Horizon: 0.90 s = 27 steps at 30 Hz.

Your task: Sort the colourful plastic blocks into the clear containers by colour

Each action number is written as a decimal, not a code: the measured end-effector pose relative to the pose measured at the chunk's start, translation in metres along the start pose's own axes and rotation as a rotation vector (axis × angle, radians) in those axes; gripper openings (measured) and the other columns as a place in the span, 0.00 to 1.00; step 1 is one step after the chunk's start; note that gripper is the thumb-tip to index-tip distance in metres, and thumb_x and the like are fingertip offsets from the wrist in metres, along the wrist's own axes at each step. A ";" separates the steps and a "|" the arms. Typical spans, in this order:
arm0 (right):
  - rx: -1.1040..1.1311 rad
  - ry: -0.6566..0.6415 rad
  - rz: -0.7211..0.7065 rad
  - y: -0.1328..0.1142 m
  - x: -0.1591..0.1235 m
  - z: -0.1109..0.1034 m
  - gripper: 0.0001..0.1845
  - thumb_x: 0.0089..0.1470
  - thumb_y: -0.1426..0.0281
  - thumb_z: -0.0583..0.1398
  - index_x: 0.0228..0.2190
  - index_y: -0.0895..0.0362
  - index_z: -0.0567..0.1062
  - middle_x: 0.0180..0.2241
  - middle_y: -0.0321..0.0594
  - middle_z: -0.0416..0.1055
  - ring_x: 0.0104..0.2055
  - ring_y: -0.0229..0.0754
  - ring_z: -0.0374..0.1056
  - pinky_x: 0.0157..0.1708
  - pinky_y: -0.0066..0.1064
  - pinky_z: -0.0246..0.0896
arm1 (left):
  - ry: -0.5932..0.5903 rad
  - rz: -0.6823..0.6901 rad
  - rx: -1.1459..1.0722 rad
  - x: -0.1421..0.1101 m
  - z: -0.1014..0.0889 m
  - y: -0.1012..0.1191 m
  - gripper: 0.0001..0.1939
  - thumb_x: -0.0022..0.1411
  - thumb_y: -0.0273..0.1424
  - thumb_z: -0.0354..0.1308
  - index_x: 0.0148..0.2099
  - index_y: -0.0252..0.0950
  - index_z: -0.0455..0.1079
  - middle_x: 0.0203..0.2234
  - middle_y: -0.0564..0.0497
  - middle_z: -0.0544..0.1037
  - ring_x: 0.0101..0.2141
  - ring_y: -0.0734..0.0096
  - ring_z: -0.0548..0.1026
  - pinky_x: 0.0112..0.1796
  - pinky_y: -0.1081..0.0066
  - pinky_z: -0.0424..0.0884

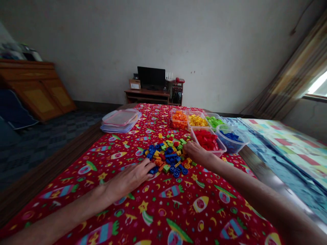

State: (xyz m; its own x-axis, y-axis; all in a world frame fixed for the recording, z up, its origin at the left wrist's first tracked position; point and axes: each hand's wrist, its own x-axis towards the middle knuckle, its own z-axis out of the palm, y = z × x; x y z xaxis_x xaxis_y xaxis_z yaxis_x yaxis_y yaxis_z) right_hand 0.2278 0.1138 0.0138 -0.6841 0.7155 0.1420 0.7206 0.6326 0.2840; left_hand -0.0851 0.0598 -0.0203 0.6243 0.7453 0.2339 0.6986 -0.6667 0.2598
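Observation:
A loose pile of toy building blocks [171, 156] in blue, green, yellow, orange and red lies on the red patterned cloth [158, 211]. Several round blue wheel pieces sit along its near edge. At the pile's left side, my left hand [139, 173] rests low with its fingers stretched out, the tips touching blue pieces. My right hand [193, 150] is at the right edge of the pile, beside green and yellow blocks. Its fingers are curled together, and whatever is between them is hidden.
Right of the pile stand clear tubs of sorted blocks: orange [179, 119], yellow [197, 120], green [214, 121], red [207, 140] and blue [231, 136]. Stacked plastic lids [121, 119] lie at the left edge. A bed [288, 146] adjoins the table's right side.

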 end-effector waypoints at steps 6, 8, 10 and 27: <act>0.176 0.022 0.103 0.008 0.012 -0.022 0.14 0.51 0.82 0.52 0.38 0.62 0.71 0.33 0.45 0.70 0.37 0.41 0.65 0.43 0.33 0.62 | 0.046 -0.025 0.065 0.006 0.006 0.008 0.18 0.68 0.42 0.44 0.53 0.42 0.67 0.45 0.46 0.75 0.43 0.60 0.75 0.43 0.65 0.72; 0.317 0.103 0.150 0.006 0.016 -0.031 0.11 0.50 0.80 0.53 0.36 0.61 0.71 0.29 0.41 0.69 0.33 0.39 0.64 0.39 0.31 0.61 | 0.065 -0.022 0.038 0.011 0.008 0.003 0.17 0.69 0.40 0.43 0.50 0.41 0.68 0.42 0.47 0.76 0.39 0.63 0.76 0.42 0.66 0.73; 0.555 0.153 0.205 -0.002 0.021 -0.039 0.09 0.50 0.78 0.55 0.34 0.59 0.71 0.24 0.36 0.67 0.27 0.36 0.63 0.32 0.28 0.60 | 0.085 -0.014 0.019 0.014 0.010 -0.001 0.15 0.69 0.38 0.43 0.49 0.40 0.67 0.41 0.47 0.76 0.39 0.65 0.76 0.42 0.66 0.73; 1.992 0.173 0.553 -0.040 0.073 -0.041 0.10 0.37 0.76 0.67 0.22 0.59 0.70 0.19 0.29 0.68 0.22 0.31 0.66 0.28 0.25 0.67 | 0.007 -0.095 0.050 0.050 -0.012 0.028 0.10 0.64 0.30 0.44 0.40 0.36 0.67 0.31 0.50 0.75 0.30 0.68 0.74 0.33 0.72 0.69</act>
State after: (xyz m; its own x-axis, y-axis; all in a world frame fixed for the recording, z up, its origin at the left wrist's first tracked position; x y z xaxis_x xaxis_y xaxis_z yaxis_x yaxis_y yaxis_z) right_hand 0.1447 0.1285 0.0513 -0.3168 0.9463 -0.0649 -0.1630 -0.1217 -0.9791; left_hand -0.0386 0.0788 0.0097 0.5519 0.8052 0.2169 0.7715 -0.5918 0.2338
